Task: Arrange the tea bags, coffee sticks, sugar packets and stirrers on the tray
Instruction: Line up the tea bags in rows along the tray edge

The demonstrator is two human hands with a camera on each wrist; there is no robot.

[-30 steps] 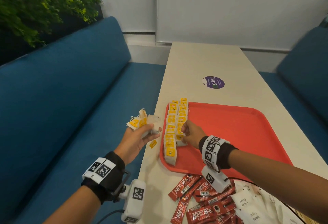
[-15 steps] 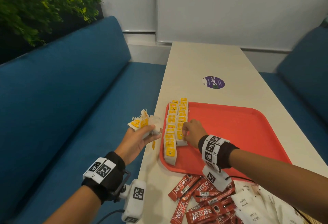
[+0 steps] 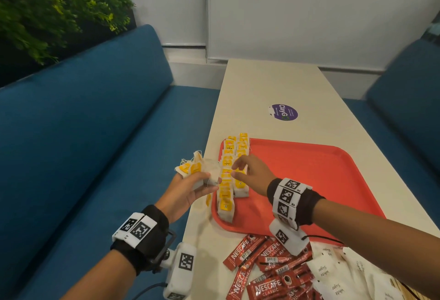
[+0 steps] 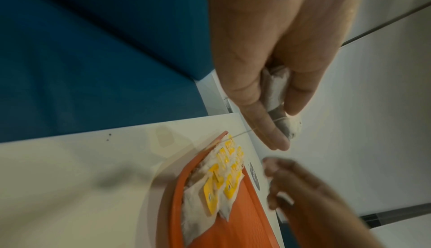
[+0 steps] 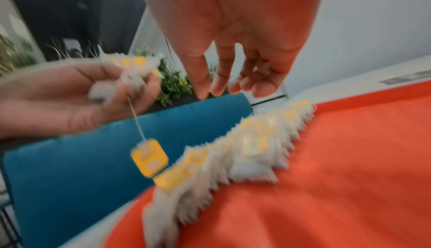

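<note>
A red tray (image 3: 309,180) lies on the cream table (image 3: 273,80). Two rows of yellow-tagged tea bags (image 3: 227,190) run along its left edge, also seen as tea bags (image 5: 233,150) and tea bags (image 4: 217,183). My left hand (image 3: 188,188) holds a bunch of tea bags (image 3: 200,168) just left of the tray; one yellow tag (image 5: 149,157) dangles on its string. My right hand (image 3: 250,171) hovers over the rows with fingers loosely spread and nothing in them, its fingers (image 5: 233,78) close to the left hand (image 5: 70,93).
Red Nescafe coffee sticks (image 3: 266,266) and white sugar packets (image 3: 333,273) lie on the table in front of the tray. A purple round sticker (image 3: 283,112) is beyond the tray. Blue benches (image 3: 83,145) flank the table; a plant (image 3: 47,7) stands at far left.
My right hand has lifted off the tea bag row and moved left towards the left hand. The left hand has shifted slightly right, still holding its bunch.
</note>
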